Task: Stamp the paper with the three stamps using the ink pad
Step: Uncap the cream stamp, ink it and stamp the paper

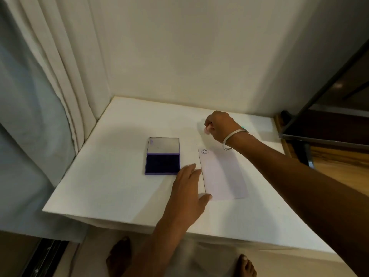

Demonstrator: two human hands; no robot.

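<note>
A pale paper strip (223,174) lies on the white table (111,176), with one smiley print (204,152) at its far left corner. My left hand (189,188) lies flat, fingers straight, pressing the paper's left edge. Just left of it sits the purple ink pad (162,163), lid open. Beyond the paper, my right hand (218,125), wearing a silver bangle, curls round a small pinkish stamp (207,129) held at the tabletop. A speck of green (243,127) shows behind the wrist; what it is I cannot tell.
A curtain (50,86) hangs along the left, and a plain wall stands behind the table. Dark furniture (329,120) and wooden floor lie to the right. Bare feet (119,256) show below the table's front edge.
</note>
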